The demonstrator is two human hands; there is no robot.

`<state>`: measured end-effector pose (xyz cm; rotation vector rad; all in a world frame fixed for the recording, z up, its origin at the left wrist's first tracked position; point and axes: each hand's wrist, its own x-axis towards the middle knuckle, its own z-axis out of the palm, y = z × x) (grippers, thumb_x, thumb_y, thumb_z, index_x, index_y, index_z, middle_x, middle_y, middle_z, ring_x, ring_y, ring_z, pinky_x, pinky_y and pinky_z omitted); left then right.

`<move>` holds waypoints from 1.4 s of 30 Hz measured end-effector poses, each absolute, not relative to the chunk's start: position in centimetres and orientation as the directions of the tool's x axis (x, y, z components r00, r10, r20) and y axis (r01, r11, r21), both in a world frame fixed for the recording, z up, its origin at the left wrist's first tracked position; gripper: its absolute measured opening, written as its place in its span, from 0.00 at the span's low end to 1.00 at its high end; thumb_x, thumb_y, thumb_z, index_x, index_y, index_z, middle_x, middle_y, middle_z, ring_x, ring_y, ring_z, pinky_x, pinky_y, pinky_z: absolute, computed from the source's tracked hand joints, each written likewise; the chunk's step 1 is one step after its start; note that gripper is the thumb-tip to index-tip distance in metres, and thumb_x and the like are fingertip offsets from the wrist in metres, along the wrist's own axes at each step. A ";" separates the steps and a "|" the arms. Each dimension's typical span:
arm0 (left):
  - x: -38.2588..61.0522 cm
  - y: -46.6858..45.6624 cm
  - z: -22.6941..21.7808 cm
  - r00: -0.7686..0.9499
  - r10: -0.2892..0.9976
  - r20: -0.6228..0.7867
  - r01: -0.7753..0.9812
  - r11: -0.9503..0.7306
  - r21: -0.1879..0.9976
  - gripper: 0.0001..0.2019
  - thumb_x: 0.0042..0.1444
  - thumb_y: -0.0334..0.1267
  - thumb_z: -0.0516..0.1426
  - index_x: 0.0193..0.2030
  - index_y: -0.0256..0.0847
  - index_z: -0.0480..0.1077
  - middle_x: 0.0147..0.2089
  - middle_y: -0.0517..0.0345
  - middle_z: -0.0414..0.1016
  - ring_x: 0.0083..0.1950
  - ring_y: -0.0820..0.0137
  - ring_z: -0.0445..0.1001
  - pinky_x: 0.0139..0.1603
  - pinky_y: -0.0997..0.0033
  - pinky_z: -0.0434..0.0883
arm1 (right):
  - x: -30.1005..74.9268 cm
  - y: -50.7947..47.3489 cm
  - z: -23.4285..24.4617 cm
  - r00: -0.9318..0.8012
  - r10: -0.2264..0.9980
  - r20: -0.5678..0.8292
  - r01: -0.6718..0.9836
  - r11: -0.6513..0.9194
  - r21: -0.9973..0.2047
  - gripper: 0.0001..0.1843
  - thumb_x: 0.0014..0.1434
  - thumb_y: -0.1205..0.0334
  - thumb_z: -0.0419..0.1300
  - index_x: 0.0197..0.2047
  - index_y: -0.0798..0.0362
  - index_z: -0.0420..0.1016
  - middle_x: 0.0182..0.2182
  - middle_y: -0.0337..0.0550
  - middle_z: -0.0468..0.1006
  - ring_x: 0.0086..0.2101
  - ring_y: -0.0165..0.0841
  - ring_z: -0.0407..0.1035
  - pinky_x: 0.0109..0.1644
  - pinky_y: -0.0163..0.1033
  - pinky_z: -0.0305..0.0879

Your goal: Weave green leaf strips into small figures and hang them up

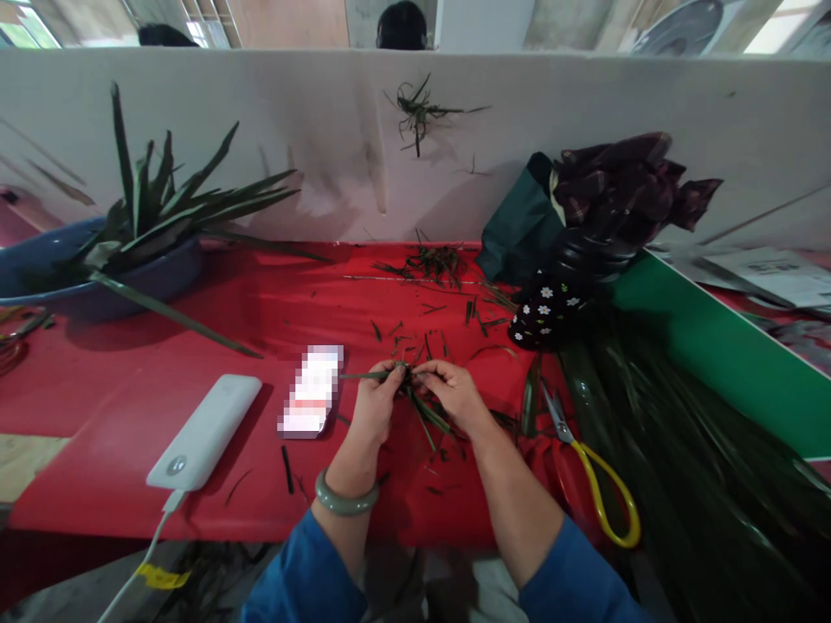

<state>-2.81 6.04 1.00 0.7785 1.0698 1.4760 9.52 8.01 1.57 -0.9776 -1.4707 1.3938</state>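
My left hand [376,407] and my right hand [451,391] meet over the red table [117,450], both pinching a small bundle of green leaf strips [410,382]. One thin strip sticks out to the left of my left fingers; several strips trail down and right below my hands. A grey-green bangle [345,497] sits on my left wrist. Both sleeves are blue. Cut leaf scraps [432,260] lie scattered on the cloth beyond my hands.
A white power bank [206,428] with a cable and a blurred phone [312,391] lie left of my hands. Yellow-handled scissors [594,472] lie to the right, beside a heap of long leaves [681,484]. A blue basin [97,277] of leaves stands far left. A white partition [325,138] backs the table.
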 end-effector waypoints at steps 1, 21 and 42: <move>-2.8 6.0 1.0 -0.197 0.978 -0.074 -0.367 -0.004 0.930 0.08 0.43 0.38 0.57 0.30 0.36 0.66 0.26 0.63 0.68 0.28 0.77 0.66 0.31 0.77 0.63 | 9.5 8.0 1.5 -0.321 0.944 0.071 -0.005 0.073 -0.997 0.07 0.48 0.60 0.55 0.30 0.53 0.70 0.22 0.35 0.70 0.22 0.24 0.63 0.27 0.30 0.61; -2.8 5.8 1.0 -0.203 0.972 0.119 0.075 -0.106 0.992 0.08 0.47 0.38 0.53 0.32 0.39 0.70 0.30 0.58 0.72 0.34 0.72 0.69 0.37 0.73 0.65 | 9.0 8.5 0.7 -0.231 0.972 -0.049 0.063 -0.035 -0.997 0.08 0.45 0.60 0.56 0.28 0.54 0.62 0.17 0.30 0.62 0.17 0.22 0.56 0.20 0.29 0.51; -2.8 5.4 1.5 -0.184 0.956 0.228 0.171 -0.197 0.965 0.10 0.48 0.37 0.53 0.36 0.39 0.72 0.35 0.56 0.75 0.38 0.70 0.71 0.41 0.70 0.68 | 9.2 7.8 1.8 -0.258 0.963 -0.077 -0.138 -0.115 -0.984 0.10 0.46 0.59 0.58 0.32 0.52 0.63 0.19 0.31 0.65 0.18 0.22 0.58 0.21 0.28 0.55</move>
